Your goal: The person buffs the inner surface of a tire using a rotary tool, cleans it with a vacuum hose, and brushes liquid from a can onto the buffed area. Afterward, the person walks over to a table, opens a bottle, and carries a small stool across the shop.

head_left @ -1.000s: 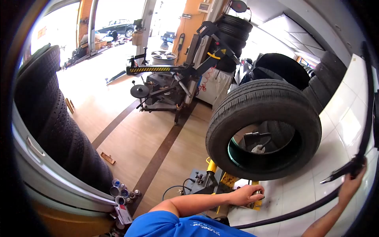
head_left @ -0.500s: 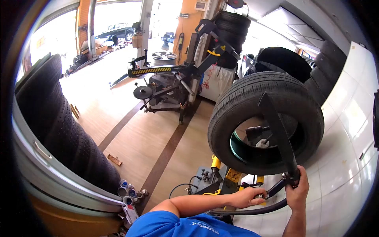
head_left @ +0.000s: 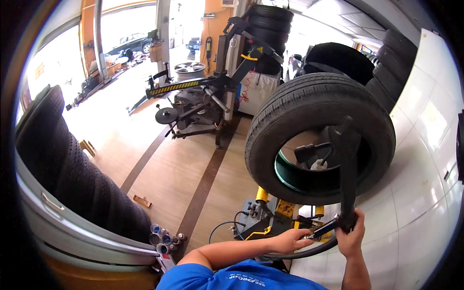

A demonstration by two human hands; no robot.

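A large tyre [head_left: 268,145] stands tilted in front of me, its opening facing me. My right hand [head_left: 352,234] is wrapped round the lower end of a black tool with a long, broad nozzle [head_left: 348,179], which lies across the right side of the tyre opening. A thick black hose [head_left: 311,252] curves under the tool. My left hand [head_left: 292,240] is closed at the metal fitting [head_left: 308,237] on the tool's slim side handle [head_left: 325,229]; the fingertips are partly hidden. Inside the tyre show a dark fixture [head_left: 309,152] and a white piece [head_left: 319,165].
Below the tyre is a grey and yellow machine [head_left: 253,220] with cables. A tyre changer [head_left: 198,108] stands farther back. Stacked tyres [head_left: 82,179] line the left, with several cans [head_left: 164,238] near them. A white tiled wall [head_left: 420,159] rises on the right.
The nozzle has swung from leaning left to nearly upright, and its broad face has turned. Both hands have shifted slightly left in view, keeping their hold. The camera view has shifted a little.
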